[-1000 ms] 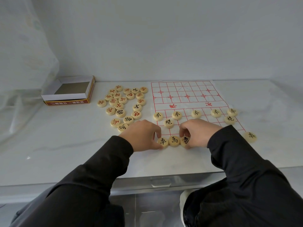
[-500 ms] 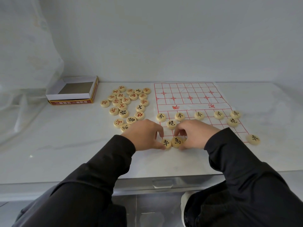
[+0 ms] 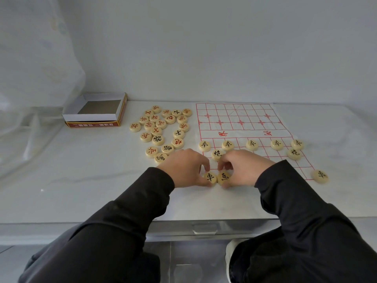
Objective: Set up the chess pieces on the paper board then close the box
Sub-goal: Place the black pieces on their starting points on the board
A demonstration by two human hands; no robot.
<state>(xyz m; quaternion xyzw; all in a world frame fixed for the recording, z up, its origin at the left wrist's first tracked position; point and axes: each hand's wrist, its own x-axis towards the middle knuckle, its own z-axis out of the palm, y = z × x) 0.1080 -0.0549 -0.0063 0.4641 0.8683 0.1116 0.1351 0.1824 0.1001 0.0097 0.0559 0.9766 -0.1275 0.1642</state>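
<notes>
The person's left grip (image 3: 184,167) is clenched on a round wooden chariot piece (image 3: 210,177), pinching it between thumb and curled forefinger at the near left corner of the paper board (image 3: 240,119). The right grip (image 3: 244,168) pinches the horse piece (image 3: 224,177) the same way. The 2 discs touch side by side on the board's nearest line. Both arms wear dark sleeves.

Just beyond the grips, a cannon piece (image 3: 216,154) lies on the board. Behind it a row of 5 soldier pieces (image 3: 252,144) runs across from left to right, with a second cannon piece (image 3: 294,153) near the right end. A second chariot piece (image 3: 320,176) lies by the board's near right corner.

Left of the board, a loose cluster of pieces (image 3: 161,129) with red and black lettering lies on the white table (image 3: 81,170). Farther left, near the wall, the box (image 3: 95,111) stands open, its red side facing the viewer.
</notes>
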